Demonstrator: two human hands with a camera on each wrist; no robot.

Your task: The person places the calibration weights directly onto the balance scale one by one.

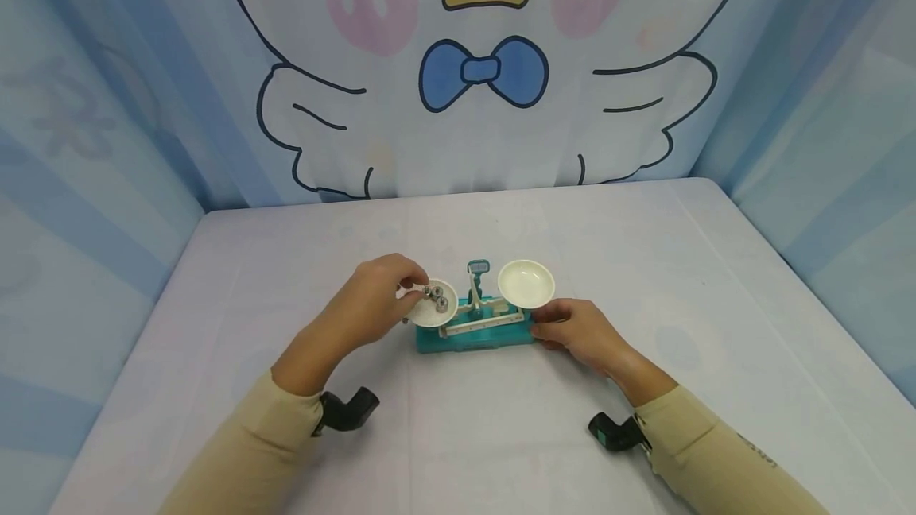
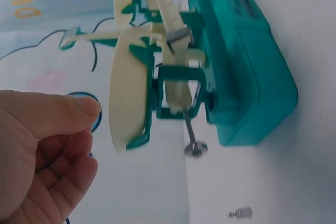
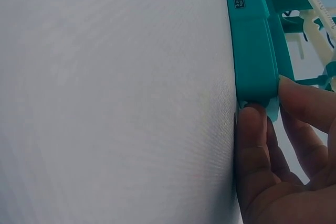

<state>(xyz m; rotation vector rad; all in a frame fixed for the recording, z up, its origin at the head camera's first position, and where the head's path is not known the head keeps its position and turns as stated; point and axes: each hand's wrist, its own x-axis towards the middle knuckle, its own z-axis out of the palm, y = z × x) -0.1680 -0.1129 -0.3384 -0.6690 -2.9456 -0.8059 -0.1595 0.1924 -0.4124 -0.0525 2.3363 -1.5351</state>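
Observation:
A teal balance scale [image 1: 478, 334] with two cream pans stands on the table. Several small metal weights [image 1: 442, 304] lie in its left pan [image 1: 432, 318], which sits lower than the right pan [image 1: 526, 284]. My left hand [image 1: 379, 296] is at that left pan's outer edge, thumb and fingertips apart; in the left wrist view nothing shows between them. The pan's inside is hidden there. My right hand [image 1: 576, 330] grips the right end of the teal base [image 3: 254, 56], thumb on its upper edge and fingers against the end.
One metal weight [image 2: 241, 213] is on the table beyond the scale's left end. A pale cloth [image 1: 472, 427] covers the tabletop. Behind it hangs a printed curtain [image 1: 487, 149], with more curtain on both sides.

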